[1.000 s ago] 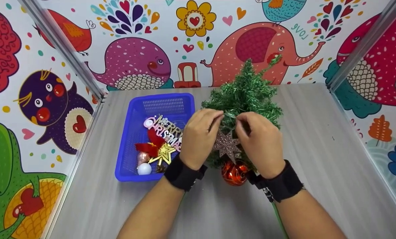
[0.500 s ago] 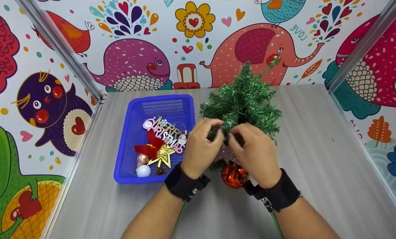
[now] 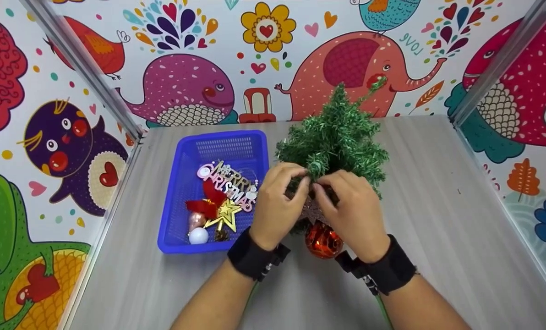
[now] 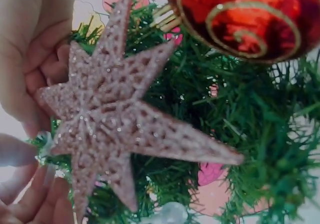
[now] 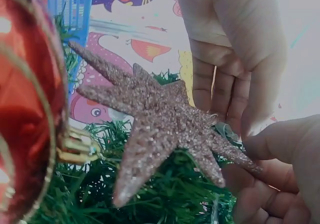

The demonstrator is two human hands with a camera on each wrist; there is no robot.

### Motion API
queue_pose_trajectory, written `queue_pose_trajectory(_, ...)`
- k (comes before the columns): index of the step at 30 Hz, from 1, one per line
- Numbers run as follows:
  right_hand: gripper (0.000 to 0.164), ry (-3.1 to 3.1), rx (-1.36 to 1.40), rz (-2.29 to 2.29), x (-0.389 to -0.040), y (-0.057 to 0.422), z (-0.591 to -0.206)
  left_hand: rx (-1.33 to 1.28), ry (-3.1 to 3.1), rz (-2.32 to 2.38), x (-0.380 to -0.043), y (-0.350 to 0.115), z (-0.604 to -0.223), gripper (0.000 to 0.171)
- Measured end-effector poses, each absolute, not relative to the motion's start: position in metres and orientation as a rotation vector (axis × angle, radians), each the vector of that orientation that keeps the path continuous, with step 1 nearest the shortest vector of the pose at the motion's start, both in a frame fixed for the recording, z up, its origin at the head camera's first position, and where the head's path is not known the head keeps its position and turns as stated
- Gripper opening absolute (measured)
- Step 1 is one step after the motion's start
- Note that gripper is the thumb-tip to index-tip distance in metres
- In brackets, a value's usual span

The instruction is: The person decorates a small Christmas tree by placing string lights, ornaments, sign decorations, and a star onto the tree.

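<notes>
A glittery rose-pink star ornament [image 4: 105, 104] hangs at the front of a small green tinsel Christmas tree [image 3: 341, 133], partly behind the hands in the head view. A clear ribbon [image 5: 226, 130] shows at the star's back. My left hand [image 3: 280, 201] and right hand [image 3: 353, 211] work close together just above the star, their fingertips nearly meeting. Each hand pinches the ribbon between thumb and finger; most of it is hidden by the fingers. Below them, a shiny red bauble [image 3: 323, 240] with gold swirls hangs low on the tree.
Left of the tree stands a blue plastic basket [image 3: 167, 220]. In it lie a Merry Christmas sign [image 3: 229, 185], a red bow [image 3: 204, 206], a gold star [image 3: 227, 213], a white ball [image 3: 199, 236] and a pink bauble [image 3: 196, 220]. Patterned walls enclose the grey table [image 3: 438, 220].
Both hands have come down from the branches toward the star, and their fingertips have moved closer together. Over the last half second they shift only slightly.
</notes>
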State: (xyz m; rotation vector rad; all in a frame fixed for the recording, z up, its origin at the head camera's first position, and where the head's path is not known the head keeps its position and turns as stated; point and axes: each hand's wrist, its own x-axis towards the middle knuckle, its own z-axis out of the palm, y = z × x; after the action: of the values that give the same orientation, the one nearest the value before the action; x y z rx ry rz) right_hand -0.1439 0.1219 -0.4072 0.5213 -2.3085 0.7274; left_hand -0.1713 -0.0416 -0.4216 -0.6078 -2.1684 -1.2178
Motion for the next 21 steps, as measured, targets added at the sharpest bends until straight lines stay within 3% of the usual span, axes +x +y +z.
queue_pose_trajectory(7, 0.007, -2.033, 0.624, 0.862, -0.131, 0.135, -0.417, -0.582, -2.085, -1.031, -0.157, -0.062, -0.439, 0.018)
queue_pose_trajectory(14, 0.031, -1.912, 0.701, 1.032, -0.105, 0.150, -0.445, -0.513, -2.199, -0.913, -0.140, -0.102, -0.486, 0.013)
queue_pose_trajectory(21, 0.017, -2.007, 0.648, 1.194, -0.079, 0.165, -0.497, -0.303, -2.375, -0.937, -0.134, -0.130, -0.525, 0.012)
